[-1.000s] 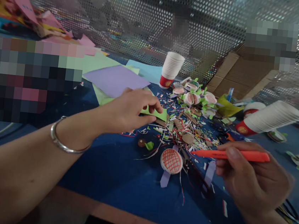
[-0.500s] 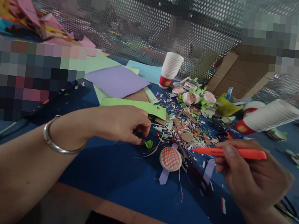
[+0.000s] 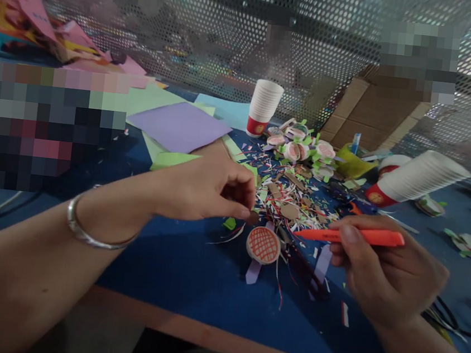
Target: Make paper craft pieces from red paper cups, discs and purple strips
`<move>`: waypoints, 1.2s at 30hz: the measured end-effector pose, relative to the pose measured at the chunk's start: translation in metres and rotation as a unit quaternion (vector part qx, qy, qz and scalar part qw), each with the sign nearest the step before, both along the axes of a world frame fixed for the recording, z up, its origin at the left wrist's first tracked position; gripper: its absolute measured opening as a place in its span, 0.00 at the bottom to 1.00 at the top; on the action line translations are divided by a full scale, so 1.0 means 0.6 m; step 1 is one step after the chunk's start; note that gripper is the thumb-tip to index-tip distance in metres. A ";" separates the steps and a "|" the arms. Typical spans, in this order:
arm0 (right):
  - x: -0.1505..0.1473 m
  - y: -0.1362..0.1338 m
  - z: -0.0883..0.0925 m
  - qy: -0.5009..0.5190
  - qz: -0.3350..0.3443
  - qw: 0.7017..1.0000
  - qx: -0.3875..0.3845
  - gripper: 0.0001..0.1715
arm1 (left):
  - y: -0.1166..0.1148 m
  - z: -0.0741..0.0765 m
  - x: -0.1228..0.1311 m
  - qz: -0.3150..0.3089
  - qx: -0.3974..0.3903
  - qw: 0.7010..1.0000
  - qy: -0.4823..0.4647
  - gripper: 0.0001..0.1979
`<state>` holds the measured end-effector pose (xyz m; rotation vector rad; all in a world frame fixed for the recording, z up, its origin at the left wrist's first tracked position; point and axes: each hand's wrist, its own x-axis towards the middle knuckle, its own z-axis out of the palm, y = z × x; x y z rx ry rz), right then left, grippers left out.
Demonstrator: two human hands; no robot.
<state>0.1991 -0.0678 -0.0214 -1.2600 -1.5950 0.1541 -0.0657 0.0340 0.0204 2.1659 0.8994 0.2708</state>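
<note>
A red-orange marker [image 3: 364, 236] lies across the fingers of my right hand [image 3: 390, 266], pinched under the thumb, its tip pointing left. My left hand [image 3: 204, 187], with a silver bangle on the wrist, has its fingers curled. At its thumb tip is a small dark brown piece [image 3: 253, 217], partly hidden and too small to identify. Just below lies a round white disc [image 3: 263, 245] with a red-orange grid drawn on it. A purple paper strip [image 3: 253, 272] sticks out from under the disc. Beside the left thumb sits a green paper scrap [image 3: 229, 223].
Paper shreds and cardboard bits [image 3: 290, 211] cover the middle. Behind them are piled finished-looking discs with green tabs [image 3: 301, 150], a stack of paper cups [image 3: 265, 108] and another, tipped stack [image 3: 423, 176]. Purple paper [image 3: 179, 127] lies at left; a cardboard box [image 3: 372, 115] stands behind.
My left hand has moved right toward the gridded disc, with the small brown piece at its thumb tip. My right hand still holds the marker; the view has shifted slightly.
</note>
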 end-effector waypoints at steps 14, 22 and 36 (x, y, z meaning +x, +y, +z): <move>-0.006 -0.004 0.003 -0.034 -0.003 0.999 -0.015 0.07 | -0.039 -0.039 0.063 -0.050 0.118 0.988 0.084 0.04; -0.004 -0.003 0.003 -0.036 0.003 0.999 -0.005 0.07 | -0.028 -0.018 0.028 0.006 0.207 0.977 0.048 0.06; -0.004 -0.002 0.003 -0.049 0.032 0.998 0.002 0.07 | -0.087 -0.022 0.019 -0.104 0.220 0.962 0.126 0.09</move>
